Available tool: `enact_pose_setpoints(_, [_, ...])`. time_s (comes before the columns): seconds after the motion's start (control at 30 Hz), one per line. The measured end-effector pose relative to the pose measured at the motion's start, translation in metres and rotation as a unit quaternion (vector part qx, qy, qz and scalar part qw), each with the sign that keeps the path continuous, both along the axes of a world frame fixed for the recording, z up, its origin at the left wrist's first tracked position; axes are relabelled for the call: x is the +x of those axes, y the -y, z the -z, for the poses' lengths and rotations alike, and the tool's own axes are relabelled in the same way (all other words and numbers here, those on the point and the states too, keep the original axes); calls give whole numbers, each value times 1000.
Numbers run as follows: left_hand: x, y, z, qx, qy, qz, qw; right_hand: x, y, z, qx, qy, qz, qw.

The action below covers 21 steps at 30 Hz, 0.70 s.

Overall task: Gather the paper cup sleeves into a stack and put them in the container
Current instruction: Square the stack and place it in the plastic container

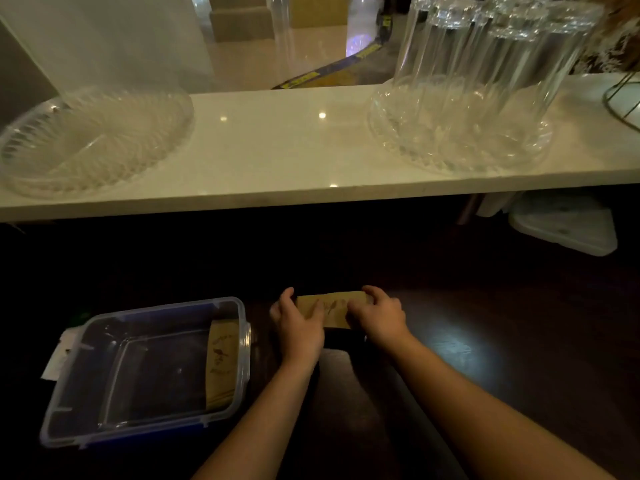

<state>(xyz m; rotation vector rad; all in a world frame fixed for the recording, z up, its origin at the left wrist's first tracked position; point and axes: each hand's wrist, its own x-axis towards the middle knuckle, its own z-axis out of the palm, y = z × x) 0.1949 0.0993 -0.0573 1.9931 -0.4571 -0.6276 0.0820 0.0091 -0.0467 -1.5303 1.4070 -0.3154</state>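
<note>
A stack of brown paper cup sleeves (334, 306) lies on the dark table, held at both ends. My left hand (299, 323) grips its left end and my right hand (379, 315) grips its right end. To the left stands a clear plastic container (152, 370) with a blue base. More brown sleeves (223, 363) stand against the container's right wall inside it. The hands cover the stack's ends.
A white counter (277, 150) runs above the dark table. On it sit a clear glass plate (93, 140) at left and a glass tray with upturned glasses (464, 126) at right. A white lid (564, 225) lies under the counter at right. White paper (59, 358) pokes out left of the container.
</note>
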Motion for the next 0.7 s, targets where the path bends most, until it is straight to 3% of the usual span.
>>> enact_pose_setpoints(0.13, [8, -1, 1, -1, -134, 11, 991, -1, 4, 4, 137, 107, -12, 985])
enact_pose_setpoints(0.33, [23, -2, 0, -12, -239, 32, 970, 1, 16, 3, 169, 107, -53, 978])
enact_pose_setpoints(0.5, [21, -2, -5, -9, -230, 65, 971, -10, 10, -1, 114, 67, -102, 986])
enact_pose_setpoints(0.7, [10, -22, -9, -25, -140, 133, 981, -31, -18, 6, 13, 97, -95, 991])
